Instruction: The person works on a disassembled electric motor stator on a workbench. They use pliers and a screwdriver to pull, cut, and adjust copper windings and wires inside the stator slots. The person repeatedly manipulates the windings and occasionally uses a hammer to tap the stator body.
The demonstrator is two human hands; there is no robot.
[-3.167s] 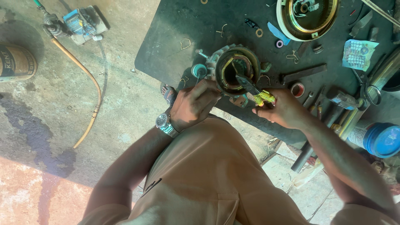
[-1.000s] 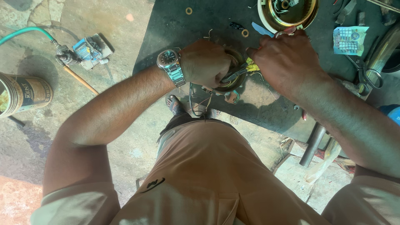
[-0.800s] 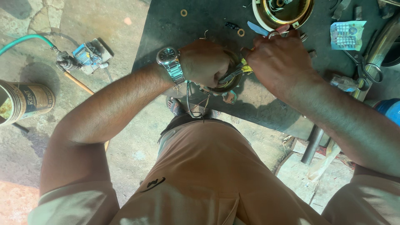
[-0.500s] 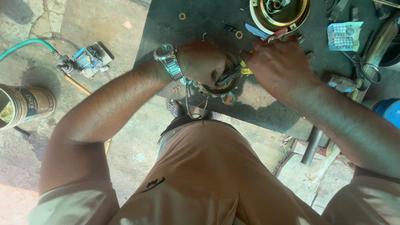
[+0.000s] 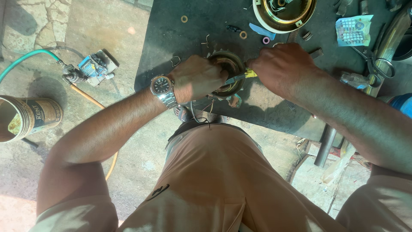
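Round metal motor part (image 5: 227,71) sits near the dark counter's (image 5: 171,51) front edge, left hand (image 5: 198,79) fingers wrapped around it. Right hand (image 5: 281,68) fingers clamp yellow-handled pliers (image 5: 240,77) reaching into it; loose washers (image 5: 243,35) lie beyond.

1. The left hand (image 5: 198,78), low at the centre of the frame three seconds ago with its forearm reaching up from below, now lies across the middle from the left, clamped on the round metal part (image 5: 226,71); its wristwatch (image 5: 163,87) faces up.
2. The right hand (image 5: 281,68) has climbed from right of centre to the upper middle, closing in on the part; the yellow-handled tool (image 5: 240,77) now shows only a short stub between the two hands.
3. The tin can (image 5: 26,118) has entered fully at the left edge.
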